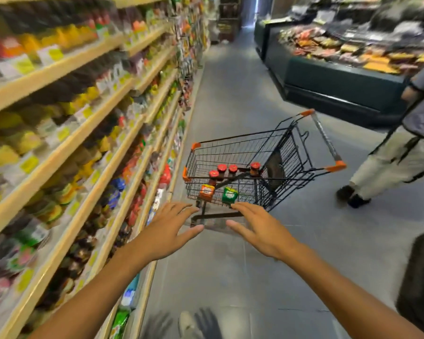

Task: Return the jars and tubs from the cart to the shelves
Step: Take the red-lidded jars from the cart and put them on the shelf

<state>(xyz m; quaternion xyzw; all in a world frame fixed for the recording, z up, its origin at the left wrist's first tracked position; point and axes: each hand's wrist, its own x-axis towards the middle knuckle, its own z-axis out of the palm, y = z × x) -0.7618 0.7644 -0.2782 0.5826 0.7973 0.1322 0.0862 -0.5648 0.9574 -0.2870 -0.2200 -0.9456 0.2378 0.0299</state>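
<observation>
Four red-lidded jars (pixel 222 171) stand in the cart (pixel 250 167), with an orange tub (pixel 206 192) and green tub (pixel 229 195) nearer you. Probably glass, heavy and slick: take each jar round its body. Your left hand (pixel 171 223) and right hand (pixel 260 228) hover spread and empty short of the cart.

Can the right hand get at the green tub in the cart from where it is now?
Probably yes: the right hand is open, holds nothing, and hovers near the green tub. The cart wire stands between; reaching over its rim looks free.
</observation>
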